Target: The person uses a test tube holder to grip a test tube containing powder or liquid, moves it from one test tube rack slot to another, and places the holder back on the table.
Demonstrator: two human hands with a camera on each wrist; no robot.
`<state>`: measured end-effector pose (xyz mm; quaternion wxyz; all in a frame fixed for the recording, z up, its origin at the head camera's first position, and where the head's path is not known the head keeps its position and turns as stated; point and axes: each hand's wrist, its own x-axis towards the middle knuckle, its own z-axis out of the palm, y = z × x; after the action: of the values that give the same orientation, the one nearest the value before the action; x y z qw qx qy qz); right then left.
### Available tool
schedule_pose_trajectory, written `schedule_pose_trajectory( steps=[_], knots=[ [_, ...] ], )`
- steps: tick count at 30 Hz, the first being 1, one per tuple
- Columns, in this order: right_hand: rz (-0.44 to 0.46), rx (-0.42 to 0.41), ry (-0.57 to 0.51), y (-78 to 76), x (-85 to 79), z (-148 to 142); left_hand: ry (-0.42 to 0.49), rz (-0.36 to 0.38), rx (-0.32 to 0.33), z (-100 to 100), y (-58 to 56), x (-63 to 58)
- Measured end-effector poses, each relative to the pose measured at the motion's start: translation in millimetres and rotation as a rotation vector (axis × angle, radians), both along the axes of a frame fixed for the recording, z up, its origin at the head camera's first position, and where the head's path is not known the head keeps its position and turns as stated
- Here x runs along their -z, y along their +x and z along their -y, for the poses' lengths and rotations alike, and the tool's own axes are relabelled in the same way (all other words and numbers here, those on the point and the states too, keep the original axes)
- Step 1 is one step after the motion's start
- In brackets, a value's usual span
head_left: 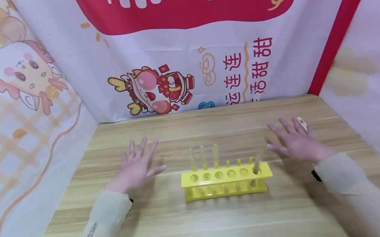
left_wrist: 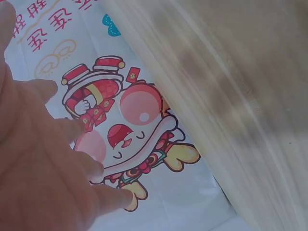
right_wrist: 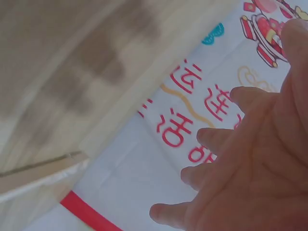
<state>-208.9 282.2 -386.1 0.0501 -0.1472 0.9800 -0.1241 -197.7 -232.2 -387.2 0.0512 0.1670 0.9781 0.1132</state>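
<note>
A yellow rack point(head_left: 225, 174) stood between the two hands I followed from my remote post, its long axis running left to right across the tabletop point(head_left: 219, 221). From the right hand point(head_left: 297, 145) it lay leftward and toward the wearer; from the left hand point(head_left: 133, 172), rightward and a little toward the wearer. Both thumbs pointed in at it, near but apart. A lone tube point(head_left: 258, 161), leaning in the rack's rightmost hole, sat closest to the right thumb, so I judged the right hand the better placed for it.

The fingers point(head_left: 141, 147) of both hands were straight and spread apart, clamped on nothing; whether the palms touched the wood I could not tell.

The rack's other five holes stood empty. Along its far side, three tubes point(head_left: 203, 157) stood upended over the left-hand pegs, while three pegs point(head_left: 239, 162) to the right were bare. What the leaning tube held, if anything, was too blurred for me to say. My wrist views showed the hands against the printed backdrop point(head_left: 177, 48), without the rack.
</note>
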Motion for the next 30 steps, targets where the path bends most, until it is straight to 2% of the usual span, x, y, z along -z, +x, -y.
schedule_pose_trajectory(
  steps=[3,7,12,15,18,24,26,30],
  knots=[
    [0.011,0.007,-0.028,-1.4,-4.6,-7,0.027,-0.005,0.041,1,3.0,3.8],
    [0.013,0.021,-0.027,-7.5,-9.3,-25,0.140,0.014,0.104,3,11.7,6.1],
    [-0.077,0.021,-0.024,-14.3,-3.1,-62,0.279,0.077,0.204,-5,32.5,9.8],
    [-0.098,0.059,-0.008,-18.4,4.9,-85,0.351,0.149,0.207,-17,46.6,11.6],
    [-0.063,0.122,0.011,-24.5,11.9,-101,0.447,0.224,0.197,-30,54.9,12.4],
    [-0.085,0.185,0.038,-38.3,25.2,-116,0.644,0.334,0.204,-53,56.7,19.1],
    [-0.085,0.194,0.054,-42.4,28.0,-118,0.687,0.354,0.195,-57,55.5,22.7],
    [-0.024,0.216,0.062,-48.0,30.7,-119,0.732,0.384,0.187,-62,51.8,30.2]
  ],
)
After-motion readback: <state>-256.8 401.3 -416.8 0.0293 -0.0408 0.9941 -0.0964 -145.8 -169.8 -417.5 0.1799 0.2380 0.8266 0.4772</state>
